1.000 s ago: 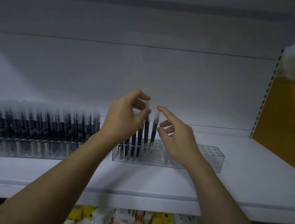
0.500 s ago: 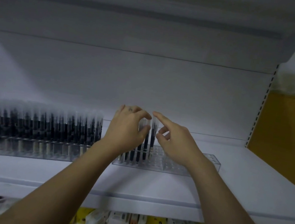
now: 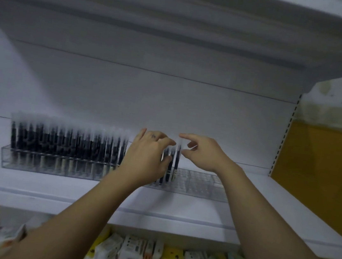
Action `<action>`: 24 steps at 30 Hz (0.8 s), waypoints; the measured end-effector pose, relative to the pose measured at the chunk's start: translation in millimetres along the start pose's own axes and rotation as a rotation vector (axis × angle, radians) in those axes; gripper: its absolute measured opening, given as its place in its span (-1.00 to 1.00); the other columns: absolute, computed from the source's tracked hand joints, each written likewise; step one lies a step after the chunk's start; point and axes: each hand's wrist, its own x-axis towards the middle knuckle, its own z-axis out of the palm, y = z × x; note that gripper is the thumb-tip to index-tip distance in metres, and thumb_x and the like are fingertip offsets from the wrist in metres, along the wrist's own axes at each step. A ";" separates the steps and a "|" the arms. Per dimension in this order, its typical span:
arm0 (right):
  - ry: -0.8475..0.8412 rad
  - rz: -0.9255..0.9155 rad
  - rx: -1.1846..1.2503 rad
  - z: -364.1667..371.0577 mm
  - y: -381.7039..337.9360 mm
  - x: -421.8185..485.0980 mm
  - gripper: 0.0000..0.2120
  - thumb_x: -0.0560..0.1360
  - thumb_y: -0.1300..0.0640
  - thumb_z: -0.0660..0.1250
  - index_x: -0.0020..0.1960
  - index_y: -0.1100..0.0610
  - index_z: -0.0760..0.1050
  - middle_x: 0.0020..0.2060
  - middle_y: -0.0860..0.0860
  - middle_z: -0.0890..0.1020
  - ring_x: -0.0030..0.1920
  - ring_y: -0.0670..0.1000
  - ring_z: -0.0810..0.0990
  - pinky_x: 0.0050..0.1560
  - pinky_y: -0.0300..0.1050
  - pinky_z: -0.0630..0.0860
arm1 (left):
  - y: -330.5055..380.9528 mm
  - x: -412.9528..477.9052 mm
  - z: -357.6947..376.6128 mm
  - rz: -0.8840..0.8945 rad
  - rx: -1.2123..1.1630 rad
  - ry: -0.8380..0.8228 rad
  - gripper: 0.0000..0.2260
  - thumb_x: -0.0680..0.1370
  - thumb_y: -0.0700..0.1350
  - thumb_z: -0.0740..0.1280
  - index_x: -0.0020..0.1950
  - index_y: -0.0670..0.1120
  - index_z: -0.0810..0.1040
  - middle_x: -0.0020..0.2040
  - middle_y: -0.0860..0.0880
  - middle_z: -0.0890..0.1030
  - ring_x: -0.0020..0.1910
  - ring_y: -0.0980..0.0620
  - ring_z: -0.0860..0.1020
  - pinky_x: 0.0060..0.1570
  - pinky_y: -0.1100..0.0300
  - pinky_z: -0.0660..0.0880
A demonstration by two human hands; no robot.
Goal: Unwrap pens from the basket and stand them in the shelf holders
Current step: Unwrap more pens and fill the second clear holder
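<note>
Two clear holders stand on the white shelf (image 3: 50, 190). The left holder (image 3: 32, 166) is packed with dark pens with frosted caps (image 3: 67, 140). The right holder (image 3: 197, 184) has a few pens (image 3: 176, 162) at its left end and several bare holes to the right. My left hand (image 3: 147, 158) curls over those few pens, thumb and fingers closed on one of them. My right hand (image 3: 201, 152) hovers just to the right with fingers spread, its index tip and thumb at the cap of the rightmost pen. No basket is in view.
The underside of a white shelf hangs low overhead. Yellow side panels (image 3: 322, 169) bound the bay at right and left. Under the shelf edge lie several small colourful packets (image 3: 139, 254).
My left hand has sunk, lowering its pen into the right holder. My right hand stayed beside it at the pen caps. The view tilted up and shifted, so the shelf sits lower in frame.
</note>
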 end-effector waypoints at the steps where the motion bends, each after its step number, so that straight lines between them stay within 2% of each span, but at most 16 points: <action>1: -0.020 0.015 -0.006 -2.2 -1.4 1.2 -0.51 0.54 0.03 0.33 0.44 -0.15 0.33 0.24 0.06 0.53 0.16 0.02 0.53 0.17 -0.12 0.43 | 1.6 -1.8 -2.3 -0.004 0.005 -0.005 -0.64 0.57 0.02 0.26 0.37 0.09 0.42 0.35 0.03 0.44 0.38 0.03 0.32 0.49 0.01 -0.06; 3: -0.052 0.044 -0.012 -4.9 -4.0 3.5 -0.49 0.53 0.03 0.34 0.45 -0.12 0.32 0.29 0.10 0.51 0.24 0.05 0.50 0.16 -0.13 0.41 | 4.8 -5.6 -6.4 -0.014 0.006 -0.013 -0.64 0.57 0.03 0.25 0.37 0.10 0.41 0.36 0.04 0.43 0.39 0.04 0.32 0.50 0.00 -0.07; 7: -0.040 0.089 -0.064 -4.4 -8.3 4.9 -0.48 0.53 0.02 0.34 0.46 -0.08 0.32 0.36 0.10 0.45 0.32 0.12 0.45 0.28 -0.02 0.42 | 9.5 -15.6 -14.4 -0.019 0.013 -0.023 -0.63 0.56 0.03 0.26 0.38 0.09 0.41 0.36 0.04 0.43 0.38 0.04 0.32 0.50 -0.01 -0.06; 12: -0.121 0.091 -0.058 -1.3 -13.5 4.8 -0.52 0.55 0.07 0.31 0.45 -0.06 0.35 0.41 0.09 0.41 0.35 0.13 0.42 0.26 -0.06 0.38 | 10.4 -21.3 -22.2 -0.025 0.015 -0.039 -0.62 0.56 0.03 0.27 0.38 0.07 0.41 0.36 0.03 0.44 0.40 0.03 0.32 0.51 -0.03 -0.05; 15: -0.081 0.063 -0.111 3.6 -13.0 7.7 -0.51 0.54 0.08 0.31 0.45 -0.05 0.34 0.43 0.08 0.39 0.38 0.11 0.40 0.30 -0.03 0.39 | 5.7 -22.5 -21.7 -0.043 0.020 -0.049 -0.60 0.56 0.03 0.26 0.40 0.06 0.38 0.38 0.03 0.42 0.41 0.03 0.30 0.52 -0.02 -0.06; 18: -0.018 0.024 -0.159 6.0 -12.1 -3.3 -0.42 0.54 0.07 0.30 0.52 -0.04 0.22 0.47 0.08 0.31 0.43 0.12 0.32 0.38 0.03 0.33 | 1.1 -27.6 -18.5 -0.049 0.024 -0.060 -0.58 0.57 0.04 0.26 0.42 0.06 0.35 0.38 0.03 0.42 0.40 0.03 0.31 0.51 0.02 -0.06; 24: 0.057 -0.042 -0.185 17.0 -10.4 -54.6 -0.41 0.54 -0.01 0.30 0.51 -0.07 0.18 0.42 0.03 0.32 0.38 0.08 0.36 0.37 0.00 0.33 | 5.1 -41.0 -14.9 -0.020 0.074 -0.060 -0.56 0.56 0.07 0.26 0.43 0.07 0.32 0.38 0.05 0.42 0.36 0.03 0.35 0.43 0.03 0.12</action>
